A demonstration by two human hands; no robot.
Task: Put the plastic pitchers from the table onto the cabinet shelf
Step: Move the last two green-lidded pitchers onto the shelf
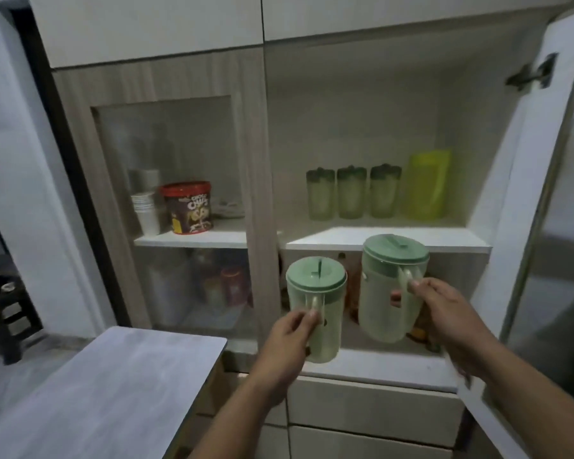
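Before cabinet (371, 238), pitchers (315, 309) seemingly upright, handles camera-ward

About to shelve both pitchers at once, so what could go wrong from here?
The large pitcher in the right hand hangs tilted, its lid just below the shelf edge, and could knock it when lifted. The tumblers fill the back, so space is tight. The small pitcher hangs from the left hand by its handle only.
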